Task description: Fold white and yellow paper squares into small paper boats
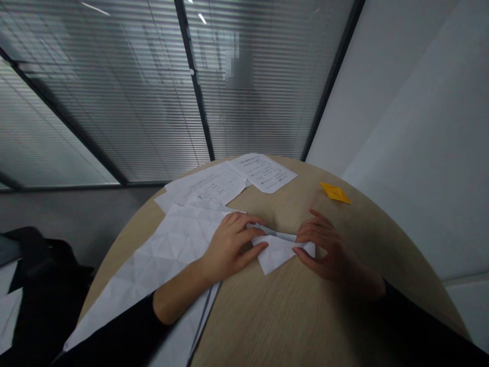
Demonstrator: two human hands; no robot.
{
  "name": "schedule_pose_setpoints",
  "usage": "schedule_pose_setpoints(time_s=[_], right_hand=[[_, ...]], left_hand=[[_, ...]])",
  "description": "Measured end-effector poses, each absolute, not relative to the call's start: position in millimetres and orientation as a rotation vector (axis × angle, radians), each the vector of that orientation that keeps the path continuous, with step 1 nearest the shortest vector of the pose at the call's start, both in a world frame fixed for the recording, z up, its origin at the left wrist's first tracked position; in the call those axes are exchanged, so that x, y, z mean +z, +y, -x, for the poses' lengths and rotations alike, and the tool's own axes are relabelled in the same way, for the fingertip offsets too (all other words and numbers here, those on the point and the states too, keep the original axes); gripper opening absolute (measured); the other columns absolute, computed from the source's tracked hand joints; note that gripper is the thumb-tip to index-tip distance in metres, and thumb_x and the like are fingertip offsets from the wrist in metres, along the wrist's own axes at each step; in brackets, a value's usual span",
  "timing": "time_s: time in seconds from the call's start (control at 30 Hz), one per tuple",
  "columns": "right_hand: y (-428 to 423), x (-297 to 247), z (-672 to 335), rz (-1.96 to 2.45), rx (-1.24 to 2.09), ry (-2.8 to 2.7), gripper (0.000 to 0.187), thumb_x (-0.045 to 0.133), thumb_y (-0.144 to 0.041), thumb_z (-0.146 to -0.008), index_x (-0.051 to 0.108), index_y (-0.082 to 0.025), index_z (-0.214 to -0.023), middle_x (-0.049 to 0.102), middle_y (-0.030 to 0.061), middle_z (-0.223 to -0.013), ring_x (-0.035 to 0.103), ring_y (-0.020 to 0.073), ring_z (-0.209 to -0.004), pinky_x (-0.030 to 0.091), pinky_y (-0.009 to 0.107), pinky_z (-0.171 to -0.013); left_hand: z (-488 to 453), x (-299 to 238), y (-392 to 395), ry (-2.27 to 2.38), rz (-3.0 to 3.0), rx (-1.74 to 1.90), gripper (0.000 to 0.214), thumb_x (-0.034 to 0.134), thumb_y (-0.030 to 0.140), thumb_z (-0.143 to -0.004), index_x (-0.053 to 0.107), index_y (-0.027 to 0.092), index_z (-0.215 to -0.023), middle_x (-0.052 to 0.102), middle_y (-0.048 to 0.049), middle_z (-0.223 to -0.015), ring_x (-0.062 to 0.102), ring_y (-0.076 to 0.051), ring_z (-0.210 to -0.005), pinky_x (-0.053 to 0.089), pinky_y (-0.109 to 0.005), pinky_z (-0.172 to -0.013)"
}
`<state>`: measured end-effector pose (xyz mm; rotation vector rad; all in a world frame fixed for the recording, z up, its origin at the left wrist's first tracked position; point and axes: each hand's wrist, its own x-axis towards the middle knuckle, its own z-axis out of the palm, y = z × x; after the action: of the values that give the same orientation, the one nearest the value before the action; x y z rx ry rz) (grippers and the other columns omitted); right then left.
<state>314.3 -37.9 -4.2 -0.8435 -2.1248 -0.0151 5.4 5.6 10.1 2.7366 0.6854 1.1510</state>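
At a round wooden table (290, 326), the head view puts the action dead center: the left hand (231, 244) and right hand (324, 250) are apart, yet both are clamped on one small folded paper (278, 255). Left fingers press over its left end while right thumb and fingers pinch the right end, a grip that seems meant to keep the layers tight and the fold flat against the wood. Right beside it, the left forearm rests across a big white sheet (168, 260) scored with a triangular crease pattern, probably laid aside to leave the bare wood free for folding. Farther up, two printed sheets (263, 172) overlap near the table's far edge, perhaps placed for reference, but their text is too small to read, and no brand shows. Off to the right sits a small yellow folded paper (335, 192), well apart from the hands. Black sleeves (118, 326) enter from below, a black bag (38, 275) sits at the left, and slatted blinds (114, 102) fill the glass behind.
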Motion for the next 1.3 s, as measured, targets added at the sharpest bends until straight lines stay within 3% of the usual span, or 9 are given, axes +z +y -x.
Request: schedule_pose_setpoints(time_s=[0.1, 0.27, 0.43, 0.6, 0.8, 0.9, 1.07, 1.2, 1.3], right_hand=[[-40, 1, -320, 0.804, 0.130, -2.180, 0.022, 0.081, -0.022, -0.094, 0.068, -0.029, -0.110, 0.080, 0.0004, -0.102, 0.079, 0.0252, -0.100, 0.039, 0.061, -0.135], [-43, 12, -335, 0.728, 0.332, -2.278, 0.052, 0.076, -0.031, -0.096, 0.065, -0.028, -0.147, 0.079, 0.0105, -0.139, 0.074, 0.0339, -0.134, 0.035, 0.064, -0.140], [-44, 14, -334, 0.756, 0.289, -2.227, 0.044, 0.071, -0.021, -0.100, 0.067, -0.031, -0.142, 0.081, 0.0081, -0.137, 0.076, 0.0324, -0.134, 0.040, 0.063, -0.138], [-47, 14, -331, 0.773, 0.312, -2.239, 0.051, 0.075, -0.027, -0.103, 0.063, -0.029, -0.152, 0.080, 0.0108, -0.140, 0.073, 0.0343, -0.140, 0.041, 0.062, -0.139], [-51, 18, -336, 0.713, 0.384, -2.253, 0.054, 0.062, -0.037, -0.108, 0.058, -0.026, -0.161, 0.075, 0.0132, -0.151, 0.067, 0.0364, -0.150, 0.039, 0.061, -0.140], [-48, 16, -334, 0.731, 0.357, -2.221, 0.045, 0.062, -0.032, -0.110, 0.063, -0.027, -0.154, 0.078, 0.0123, -0.147, 0.070, 0.0351, -0.147, 0.042, 0.062, -0.138], [-40, 2, -325, 0.719, 0.263, -2.110, 0.012, 0.071, -0.024, -0.111, 0.071, -0.031, -0.121, 0.088, 0.0054, -0.119, 0.082, 0.0290, -0.123, 0.051, 0.060, -0.130], [-37, -8, -316, 0.682, 0.200, -2.066, 0.008, 0.079, -0.027, -0.108, 0.073, -0.031, -0.112, 0.088, 0.0020, -0.103, 0.085, 0.0273, -0.109, 0.056, 0.058, -0.125], [-38, -13, -309, 0.685, 0.171, -2.046, 0.012, 0.085, -0.026, -0.103, 0.075, -0.032, -0.107, 0.087, 0.0001, -0.098, 0.085, 0.0269, -0.102, 0.058, 0.058, -0.122]], left_hand=[[-3, 9, 11, 0.657, -2.635, 1.183, 0.006, 0.074, 0.028, -0.114, 0.080, 0.026, -0.115, 0.079, -0.0067, -0.129, 0.074, -0.024, -0.112, 0.055, -0.042, -0.101], [-1, 8, 13, 0.674, -2.493, 1.169, 0.010, 0.072, 0.025, -0.114, 0.080, 0.025, -0.120, 0.076, -0.0086, -0.131, 0.072, -0.025, -0.120, 0.058, -0.044, -0.106], [-2, 6, 14, 0.726, -2.369, 1.142, 0.010, 0.071, 0.023, -0.113, 0.080, 0.024, -0.118, 0.073, -0.0108, -0.136, 0.070, -0.027, -0.130, 0.058, -0.051, -0.116], [-4, 4, 15, 0.702, -2.261, 1.124, 0.009, 0.068, 0.022, -0.114, 0.077, 0.022, -0.115, 0.072, -0.0129, -0.140, 0.070, -0.026, -0.133, 0.059, -0.051, -0.119], [-4, 3, 16, 0.696, -2.239, 1.098, 0.011, 0.065, 0.023, -0.116, 0.076, 0.022, -0.117, 0.072, -0.0128, -0.141, 0.070, -0.026, -0.134, 0.057, -0.052, -0.121], [-5, 1, 18, 0.706, -2.246, 1.101, 0.011, 0.065, 0.024, -0.117, 0.076, 0.022, -0.119, 0.073, -0.0124, -0.141, 0.071, -0.026, -0.134, 0.057, -0.051, -0.120], [-6, -1, 16, 0.733, -2.381, 1.033, 0.015, 0.067, 0.024, -0.115, 0.078, 0.025, -0.125, 0.073, -0.0120, -0.146, 0.072, -0.028, -0.135, 0.057, -0.052, -0.117], [-6, 9, 6, 0.779, -2.496, 1.140, 0.037, 0.074, 0.029, -0.111, 0.067, 0.026, -0.148, 0.071, -0.0143, -0.151, 0.068, -0.031, -0.140, 0.054, -0.053, -0.117], [-5, 18, -3, 0.642, -2.615, 1.208, 0.025, 0.077, 0.036, -0.109, 0.074, 0.027, -0.132, 0.077, -0.0096, -0.130, 0.074, -0.027, -0.119, 0.056, -0.046, -0.104]])
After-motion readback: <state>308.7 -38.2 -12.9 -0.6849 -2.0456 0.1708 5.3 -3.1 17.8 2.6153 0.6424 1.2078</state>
